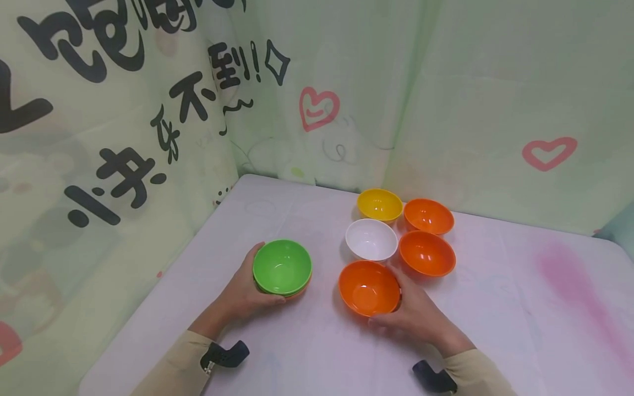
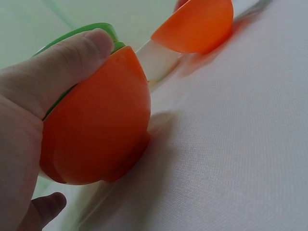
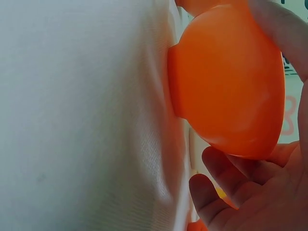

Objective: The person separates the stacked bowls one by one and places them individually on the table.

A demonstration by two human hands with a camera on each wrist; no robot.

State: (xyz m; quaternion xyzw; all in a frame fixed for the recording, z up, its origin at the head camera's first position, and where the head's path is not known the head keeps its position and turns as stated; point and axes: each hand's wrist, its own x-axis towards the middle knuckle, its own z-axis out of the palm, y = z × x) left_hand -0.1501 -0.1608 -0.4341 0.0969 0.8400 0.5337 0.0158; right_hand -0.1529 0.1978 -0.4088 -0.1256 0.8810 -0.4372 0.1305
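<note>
My left hand grips a small stack at its left side. A green bowl sits on top, nested in an orange bowl whose outer wall fills much of the left wrist view. The thumb lies across the rims there. To the right, my right hand holds another orange bowl by its right side, thumb at the near edge. In the right wrist view this bowl's foot is close to the cloth; whether it touches I cannot tell. Just behind it stands a white bowl.
Beyond the held bowls, a yellow bowl and two more orange bowls, one at the back and one nearer, stand close together. A pale cloth covers the table. Printed curtains hang along its back and left edges.
</note>
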